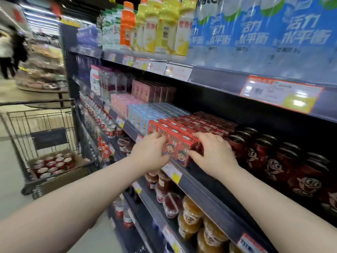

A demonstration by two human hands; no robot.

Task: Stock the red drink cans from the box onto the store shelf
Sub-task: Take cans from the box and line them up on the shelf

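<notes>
The left grip (151, 152) and right grip (212, 152) clamp a block of red cartons (179, 152) on the shelf (200, 190), one at each side. The cans (52, 164) sit in the box (62, 178) (inside the cart (18, 125), well apart), so I judge most stocking is left.

Two hands (150, 152) (216, 154), one cart (36, 103).

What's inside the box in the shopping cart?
Rows of red cans stand upright with their pale tops showing. The cardboard box sits in the shopping cart. Its walls hide the cans' lower parts, so whether another layer lies underneath cannot be seen.
</notes>
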